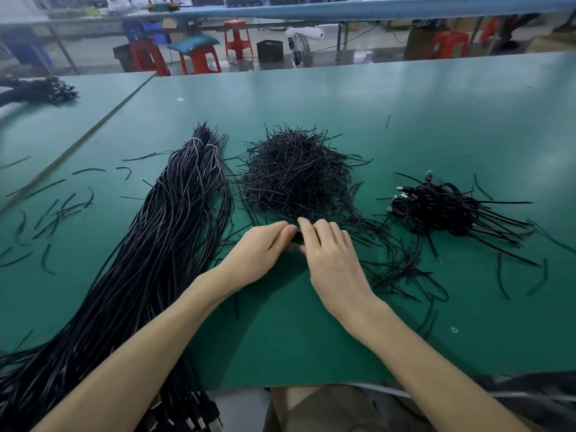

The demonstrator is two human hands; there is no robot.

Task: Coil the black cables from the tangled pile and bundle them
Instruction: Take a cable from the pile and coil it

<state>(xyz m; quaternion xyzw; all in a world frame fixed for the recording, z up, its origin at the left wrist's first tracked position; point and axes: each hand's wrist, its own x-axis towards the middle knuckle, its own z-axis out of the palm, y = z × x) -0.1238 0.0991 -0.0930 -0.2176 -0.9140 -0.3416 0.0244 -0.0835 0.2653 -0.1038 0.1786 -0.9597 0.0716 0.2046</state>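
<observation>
Green worktop [405, 104] in workshop; left hand [258, 254] and right hand [330, 260] meet at centre, fingers [307, 226] pinching small black bundle [298, 237], likely tying it. Black cables [174, 213] lie left; tie heap [296, 173] just ahead, handy; finished coils [445, 207] right.

Smooth green mat [405, 113]; glossy black cables [174, 213]

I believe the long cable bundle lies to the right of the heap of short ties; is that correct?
Not quite: the head view shows the long cable bundle to the left of the heap of short ties.
</observation>
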